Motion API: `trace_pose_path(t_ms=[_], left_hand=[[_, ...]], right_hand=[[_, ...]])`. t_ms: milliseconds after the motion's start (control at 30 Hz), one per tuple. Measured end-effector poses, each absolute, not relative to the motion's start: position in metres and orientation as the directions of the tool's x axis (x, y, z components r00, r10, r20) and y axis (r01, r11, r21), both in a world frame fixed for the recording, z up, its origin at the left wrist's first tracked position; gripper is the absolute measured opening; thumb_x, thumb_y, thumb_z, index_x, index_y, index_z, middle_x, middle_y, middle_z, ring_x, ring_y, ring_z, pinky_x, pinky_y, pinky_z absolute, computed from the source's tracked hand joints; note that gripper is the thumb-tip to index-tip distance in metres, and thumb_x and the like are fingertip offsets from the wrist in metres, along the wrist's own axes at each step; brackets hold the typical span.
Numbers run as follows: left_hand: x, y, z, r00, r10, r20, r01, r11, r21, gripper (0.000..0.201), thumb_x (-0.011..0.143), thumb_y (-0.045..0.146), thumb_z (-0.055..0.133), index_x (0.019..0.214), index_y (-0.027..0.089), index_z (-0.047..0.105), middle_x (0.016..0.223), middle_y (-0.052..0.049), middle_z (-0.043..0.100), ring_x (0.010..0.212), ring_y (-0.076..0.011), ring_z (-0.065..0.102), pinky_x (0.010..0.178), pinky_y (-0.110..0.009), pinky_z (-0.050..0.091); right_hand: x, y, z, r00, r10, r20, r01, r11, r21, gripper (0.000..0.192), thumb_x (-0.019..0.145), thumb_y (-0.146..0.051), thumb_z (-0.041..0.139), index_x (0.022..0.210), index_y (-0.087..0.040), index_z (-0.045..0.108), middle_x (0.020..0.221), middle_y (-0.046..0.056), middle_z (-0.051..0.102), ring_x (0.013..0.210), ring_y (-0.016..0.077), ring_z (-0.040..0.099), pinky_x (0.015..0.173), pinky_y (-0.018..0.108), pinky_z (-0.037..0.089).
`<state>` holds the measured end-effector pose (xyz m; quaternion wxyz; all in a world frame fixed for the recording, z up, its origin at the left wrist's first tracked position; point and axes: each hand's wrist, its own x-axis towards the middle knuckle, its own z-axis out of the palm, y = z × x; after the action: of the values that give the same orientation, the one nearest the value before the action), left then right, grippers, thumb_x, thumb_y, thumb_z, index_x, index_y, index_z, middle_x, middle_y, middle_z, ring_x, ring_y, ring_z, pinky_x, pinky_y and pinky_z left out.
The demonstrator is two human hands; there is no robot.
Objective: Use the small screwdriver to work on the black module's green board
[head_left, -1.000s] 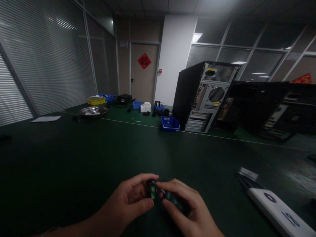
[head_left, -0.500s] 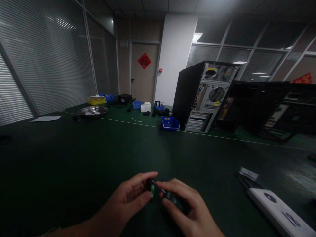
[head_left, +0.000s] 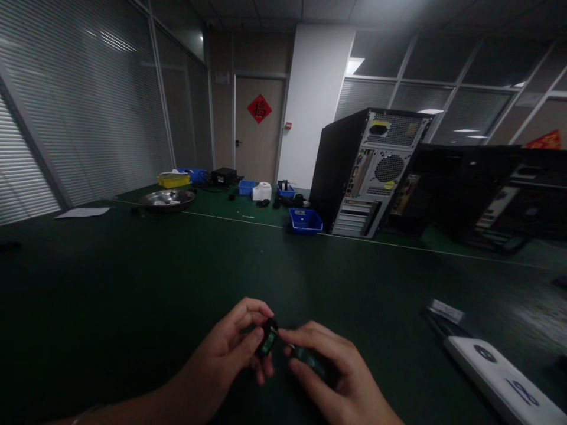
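My left hand [head_left: 230, 348] pinches a small black part with a green face [head_left: 268, 339], tilted toward upper right; my right hand [head_left: 336, 378] grips a dark-handled tool [head_left: 310, 360].

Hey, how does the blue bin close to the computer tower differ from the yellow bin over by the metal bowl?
The blue plastic bin sits nearer the camera, beside the upright black computer tower; the yellow plastic bin sits farther back, behind the round metal bowl. The blue one shows an open, dark inside; the yellow one holds something pale. Both are small open trays on the dark green table.
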<state>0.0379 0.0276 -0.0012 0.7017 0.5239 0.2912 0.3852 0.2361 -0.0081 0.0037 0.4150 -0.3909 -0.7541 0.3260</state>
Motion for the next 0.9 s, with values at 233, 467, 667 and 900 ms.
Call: trace_pose_path(t_ms=[233,467,667,900], left_hand=[[0.036,0.028,0.002,0.506,0.862,-0.038,-0.121,0.114,0.986,0.046,0.085,0.055,0.058,0.102,0.014,0.069,0.072,-0.004,0.064,0.063,-0.0154,0.057,0.061,-0.029,0.046],[0.035,0.025,0.001,0.550,0.835,-0.010,-0.166,0.121,0.979,0.032,0.077,0.021,0.074,0.109,0.022,0.069,0.103,-0.005,0.066,0.095,-0.0211,0.064,0.084,-0.033,0.049],[0.033,0.025,0.009,0.465,0.885,0.033,0.007,-0.041,0.999,0.024,0.084,0.020,0.063,0.105,0.024,0.073,0.101,-0.004,0.064,0.084,-0.0182,0.063,0.078,-0.030,0.050],[0.029,0.026,0.008,0.467,0.878,0.109,0.107,-0.178,0.978,0.028,0.085,0.017,0.061,0.107,0.028,0.073,0.108,-0.004,0.063,0.102,-0.0224,0.061,0.087,-0.030,0.048]], right_hand=[[0.234,-0.010,0.008,-0.345,0.863,0.369,0.315,0.477,-0.820,0.032,0.089,-0.013,0.058,0.117,-0.023,0.068,0.094,0.008,0.071,0.088,0.0206,0.068,0.078,0.032,0.052],[0.236,-0.009,0.003,-0.328,0.856,0.400,0.296,0.495,-0.817,0.037,0.087,-0.008,0.059,0.119,-0.026,0.066,0.095,0.006,0.070,0.089,0.0198,0.067,0.078,0.031,0.052],[0.237,-0.009,0.004,-0.334,0.859,0.389,0.295,0.487,-0.822,0.037,0.088,-0.008,0.059,0.119,-0.026,0.067,0.095,0.006,0.071,0.089,0.0199,0.067,0.079,0.032,0.052],[0.237,-0.010,0.003,-0.343,0.848,0.405,0.278,0.503,-0.818,0.037,0.086,-0.007,0.059,0.117,-0.024,0.068,0.094,0.007,0.071,0.087,0.0198,0.068,0.078,0.032,0.052]])
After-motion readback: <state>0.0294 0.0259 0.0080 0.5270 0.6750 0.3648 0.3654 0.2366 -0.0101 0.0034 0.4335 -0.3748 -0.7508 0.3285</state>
